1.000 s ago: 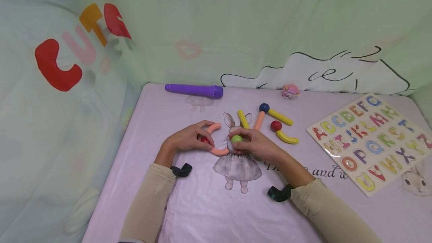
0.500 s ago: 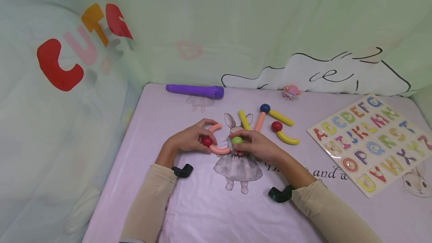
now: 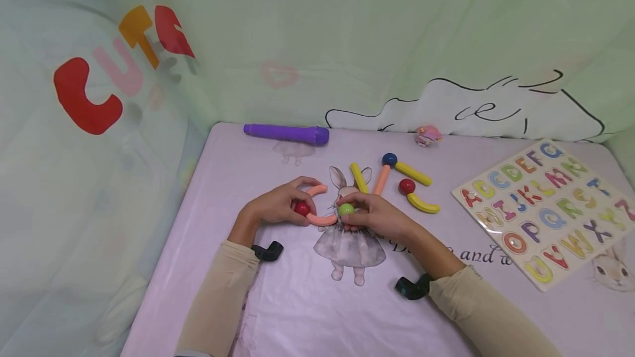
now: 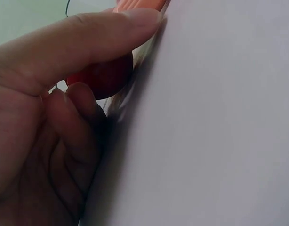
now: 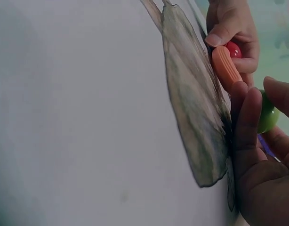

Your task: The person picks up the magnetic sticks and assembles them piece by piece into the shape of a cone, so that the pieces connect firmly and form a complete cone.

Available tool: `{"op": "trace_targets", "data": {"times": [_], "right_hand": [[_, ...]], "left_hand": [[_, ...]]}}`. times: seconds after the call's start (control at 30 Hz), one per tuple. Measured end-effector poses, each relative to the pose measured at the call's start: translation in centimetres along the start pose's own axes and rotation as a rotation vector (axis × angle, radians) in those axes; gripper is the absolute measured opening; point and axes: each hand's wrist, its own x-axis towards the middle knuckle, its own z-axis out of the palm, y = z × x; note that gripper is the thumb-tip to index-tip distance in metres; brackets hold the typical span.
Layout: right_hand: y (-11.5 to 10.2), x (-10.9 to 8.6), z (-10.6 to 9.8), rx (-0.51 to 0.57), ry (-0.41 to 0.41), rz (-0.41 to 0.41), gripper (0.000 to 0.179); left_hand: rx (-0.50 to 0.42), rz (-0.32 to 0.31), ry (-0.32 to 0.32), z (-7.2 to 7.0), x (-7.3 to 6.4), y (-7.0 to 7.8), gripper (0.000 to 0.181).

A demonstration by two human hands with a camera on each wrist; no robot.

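My left hand [image 3: 280,203] holds a red ball [image 3: 301,208] with its thumb and fingers curled about it. Two curved orange sticks meet at that ball: the upper stick [image 3: 317,189] arcs away behind the fingers, and the lower stick [image 3: 323,220] reaches toward my right hand [image 3: 379,214]. Thumb and fingers of the right hand pinch a light green ball [image 3: 345,210], right at the lower stick's free end. In the left wrist view the thumb crosses over the red ball [image 4: 104,77]. The right wrist view has the green ball [image 5: 268,113] beside the orange stick [image 5: 226,65].
Behind the right hand lie a yellow stick [image 3: 359,177], a blue ball [image 3: 389,160] with orange and yellow sticks, and a red ball [image 3: 407,185] with a curved yellow stick [image 3: 423,204]. Farther off are a purple toy microphone [image 3: 288,133], a pink figure [image 3: 428,135] and an alphabet board [image 3: 541,208].
The green ball has shifted slightly left and down to the lower orange stick's end. The left fingers have shifted, leaving more of the red ball in sight than a second ago.
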Motion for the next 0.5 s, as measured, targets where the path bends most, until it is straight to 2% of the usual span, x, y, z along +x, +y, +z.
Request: {"op": "trace_targets", "data": {"times": [0.5], "right_hand": [[-0.08, -0.11, 0.18, 0.009, -0.018, -0.039, 0.045]], "left_hand": [[-0.018, 0.006, 0.005, 0.04, -0.04, -0.30, 0.019]]}}
